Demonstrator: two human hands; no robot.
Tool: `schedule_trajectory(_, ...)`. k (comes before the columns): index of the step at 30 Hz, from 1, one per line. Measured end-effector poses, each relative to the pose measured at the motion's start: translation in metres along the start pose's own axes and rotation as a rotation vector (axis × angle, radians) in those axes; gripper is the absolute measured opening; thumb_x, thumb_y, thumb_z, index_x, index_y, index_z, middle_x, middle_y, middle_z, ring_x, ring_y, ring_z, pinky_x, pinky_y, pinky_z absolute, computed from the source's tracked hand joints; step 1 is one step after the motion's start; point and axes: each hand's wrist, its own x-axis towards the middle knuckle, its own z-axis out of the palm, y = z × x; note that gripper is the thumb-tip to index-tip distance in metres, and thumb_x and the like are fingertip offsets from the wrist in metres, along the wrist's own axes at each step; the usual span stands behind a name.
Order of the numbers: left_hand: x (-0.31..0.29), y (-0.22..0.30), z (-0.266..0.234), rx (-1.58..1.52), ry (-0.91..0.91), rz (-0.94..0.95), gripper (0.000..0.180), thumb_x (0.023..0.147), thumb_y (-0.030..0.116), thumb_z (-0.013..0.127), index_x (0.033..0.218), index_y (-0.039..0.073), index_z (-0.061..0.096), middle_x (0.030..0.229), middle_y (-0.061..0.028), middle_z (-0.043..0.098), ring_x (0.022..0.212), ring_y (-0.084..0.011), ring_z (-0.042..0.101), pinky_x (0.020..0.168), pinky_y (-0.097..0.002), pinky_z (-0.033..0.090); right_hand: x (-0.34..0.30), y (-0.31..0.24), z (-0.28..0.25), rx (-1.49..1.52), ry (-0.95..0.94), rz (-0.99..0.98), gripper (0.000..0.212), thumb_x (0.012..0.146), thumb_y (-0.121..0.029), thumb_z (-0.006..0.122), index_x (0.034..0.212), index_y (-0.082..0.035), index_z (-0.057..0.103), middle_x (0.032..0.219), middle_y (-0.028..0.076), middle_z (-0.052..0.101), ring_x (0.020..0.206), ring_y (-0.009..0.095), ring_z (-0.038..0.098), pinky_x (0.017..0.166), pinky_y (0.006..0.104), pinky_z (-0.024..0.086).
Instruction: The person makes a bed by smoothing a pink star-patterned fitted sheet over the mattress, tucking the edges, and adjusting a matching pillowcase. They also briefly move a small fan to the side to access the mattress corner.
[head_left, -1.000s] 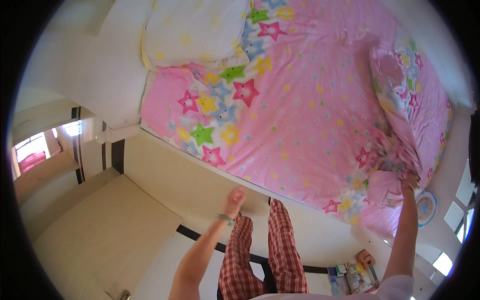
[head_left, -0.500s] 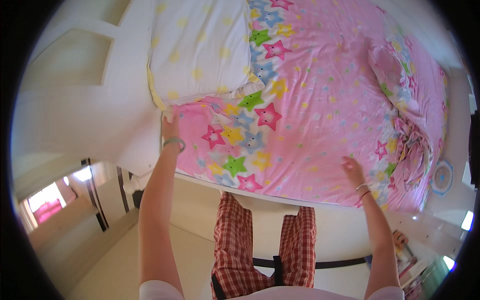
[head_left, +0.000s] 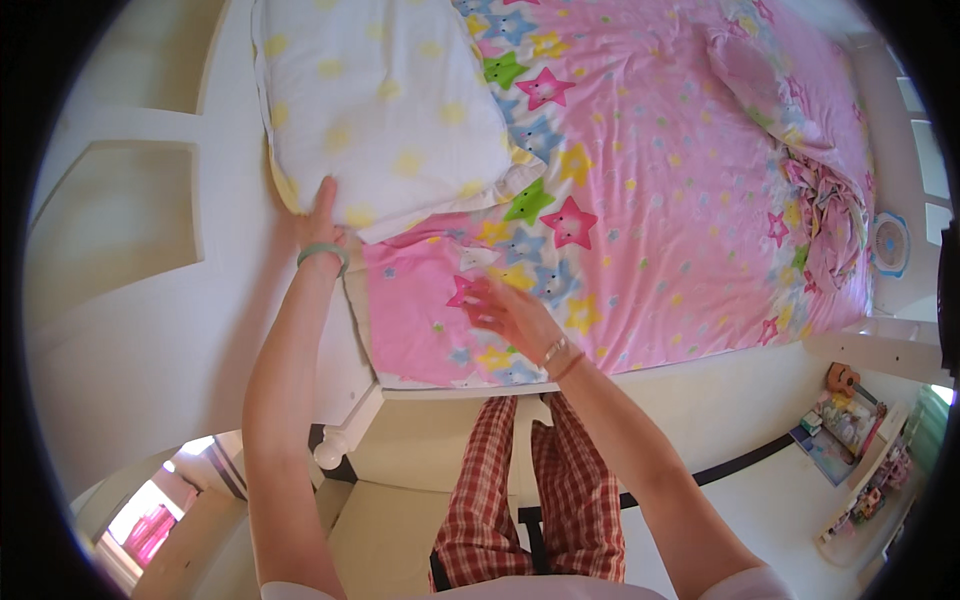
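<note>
A white pillow (head_left: 385,110) with yellow dots and a frilled edge lies at the far left of the bed. My left hand (head_left: 321,218) is at its near left corner, beside the headboard. One finger stretches up over the pillow's edge, while the other fingers are partly hidden. Over the pink star-patterned sheet (head_left: 650,230) is my right hand (head_left: 508,312), fingers apart and nothing in them. It is nearest a pink printed star, just below the pillow; whether it touches the cloth I cannot tell.
A white headboard (head_left: 120,330) with recessed openings borders the bed on the left. Bunched pink bedding (head_left: 830,215) lies at the far right, near a small blue-and-white fan (head_left: 890,245). A low shelf (head_left: 865,480) holding toys stands at the lower right.
My right hand has moved left across the sheet, close to the pillow. My left hand has shifted up onto the pillow's corner. The view has turned somewhat.
</note>
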Motion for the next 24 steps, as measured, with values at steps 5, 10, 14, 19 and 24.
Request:
schedule_trajectory(5,-0.121,0.059,0.087,-0.152,-0.248,0.425,0.049,0.081,0.03,0.077,0.117,0.002,0.059,0.099,-0.0053,0.065,0.07,-0.013,0.059,0.055,-0.0278,0.046,0.052,-0.096,0.058,0.371,-0.072,-0.095,0.058,0.092,-0.057,0.051,0.132,-0.015,0.05,0.141,0.007,0.046,0.129,0.025,0.044,0.102,0.0543,0.041)
schedule_trajectory(10,-0.231,0.057,0.165,-0.152,-0.602,0.643,0.031,0.09,0.022,0.069,0.111,0.0,0.063,0.099,-0.0055,0.07,0.089,-0.0109,0.065,0.076,-0.0286,0.053,-0.016,-0.164,0.0,0.441,-0.109,-0.682,0.055,0.093,-0.038,0.054,0.137,-0.005,0.045,0.134,0.012,0.055,0.123,0.029,0.052,0.107,0.047,0.041)
schedule_trajectory(14,-0.28,0.017,0.183,0.056,-0.968,0.825,0.04,0.088,0.021,0.07,0.122,0.004,0.058,0.106,-0.0153,0.068,0.097,-0.0303,0.067,0.083,-0.037,0.052,-0.111,-0.147,-0.109,0.37,-0.443,-0.822,0.061,0.093,-0.039,0.054,0.142,-0.004,0.041,0.145,0.014,0.045,0.132,0.033,0.044,0.113,0.0505,0.033)
schedule_trajectory(19,-0.249,-0.011,0.172,0.669,-1.235,0.613,0.043,0.09,0.036,0.06,0.124,0.01,0.056,0.106,-0.0156,0.067,0.097,-0.0333,0.064,0.082,-0.0398,0.051,-0.165,-0.117,-0.174,0.474,-0.012,-0.914,0.051,0.091,-0.027,0.054,0.135,-0.001,0.049,0.137,0.015,0.053,0.129,0.033,0.047,0.112,0.0526,0.032)
schedule_trajectory(24,-0.107,-0.071,0.089,1.353,-1.021,0.677,0.029,0.085,0.019,0.058,0.113,0.013,0.065,0.111,-0.0161,0.064,0.099,-0.0347,0.062,0.085,-0.0439,0.05,-0.154,-0.049,-0.246,0.575,0.499,-0.951,0.03,0.087,-0.015,0.063,0.116,-0.007,0.062,0.121,0.009,0.064,0.121,0.027,0.054,0.108,0.0487,0.038)
